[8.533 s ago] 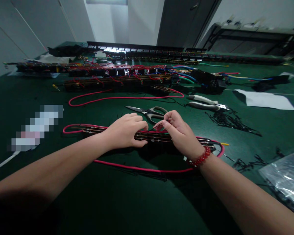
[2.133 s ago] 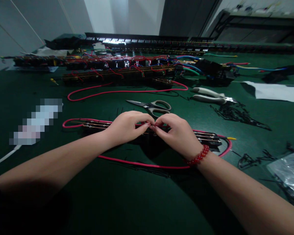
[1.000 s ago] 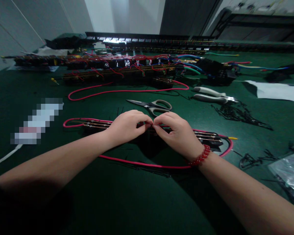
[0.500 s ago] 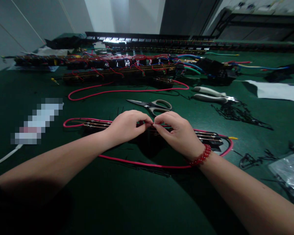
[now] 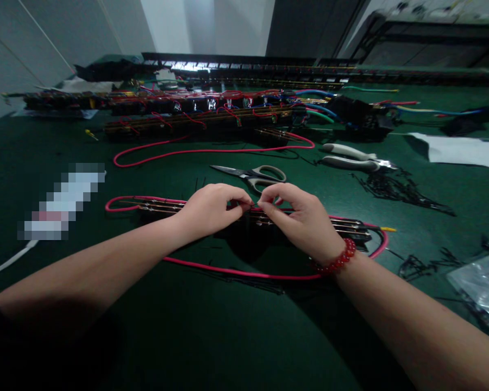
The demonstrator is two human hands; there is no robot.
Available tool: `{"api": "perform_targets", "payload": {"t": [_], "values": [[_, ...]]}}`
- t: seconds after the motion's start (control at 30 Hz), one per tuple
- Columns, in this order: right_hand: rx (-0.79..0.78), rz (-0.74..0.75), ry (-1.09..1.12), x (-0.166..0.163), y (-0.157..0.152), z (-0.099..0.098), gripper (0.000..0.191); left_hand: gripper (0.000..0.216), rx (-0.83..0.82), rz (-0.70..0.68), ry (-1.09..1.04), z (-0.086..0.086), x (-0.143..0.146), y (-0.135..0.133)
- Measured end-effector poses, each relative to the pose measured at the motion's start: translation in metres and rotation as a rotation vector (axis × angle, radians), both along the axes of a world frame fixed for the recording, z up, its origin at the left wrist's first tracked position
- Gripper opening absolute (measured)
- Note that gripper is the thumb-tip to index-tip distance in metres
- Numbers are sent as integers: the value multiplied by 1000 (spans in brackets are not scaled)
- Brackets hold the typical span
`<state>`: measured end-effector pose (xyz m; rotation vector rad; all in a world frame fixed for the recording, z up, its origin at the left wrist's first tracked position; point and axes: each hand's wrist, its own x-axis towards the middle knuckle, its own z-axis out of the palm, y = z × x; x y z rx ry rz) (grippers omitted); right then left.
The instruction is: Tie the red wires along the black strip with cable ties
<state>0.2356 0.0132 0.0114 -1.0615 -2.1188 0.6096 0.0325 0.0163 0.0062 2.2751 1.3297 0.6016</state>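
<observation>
Strand (image 5: 255, 205), seemingly dark, between hands (image 5: 215, 206)

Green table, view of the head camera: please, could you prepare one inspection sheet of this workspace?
Surface: green table, partly shadowed.
Piece at the hands: black strip with metal rails.
Tools: scissors just behind the strip; pliers farther right.
Clutter: thin black scraps by the pliers; clear plastic bag at right edge.
Hands: left hand and right hand, fingertips close together above the strip; anything held is too small to tell.
Cables: red cable along the strip's front; second red cable behind the scissors; white cord at left.
Surroundings: wired assemblies at back; pale wall.
Other people: nothing seen.
</observation>
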Motion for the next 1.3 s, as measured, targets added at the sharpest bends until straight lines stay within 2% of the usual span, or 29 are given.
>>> {"api": "perform_targets", "payload": {"t": [0.6,0.87,1.07,1.3], "values": [[-47,-50,138,-1,2,1,5,22,-81,35,-22,0,0,1],[-30,-40,86,-2,1,-1,4,21,-107,52,19,2,1,0],[-79,-36,20,-2,2,-1,2,20,-89,49,37,4,2,-1],[-49,17,-137,-3,1,0,8,16,-102,49,-109,5,1,1]]}}
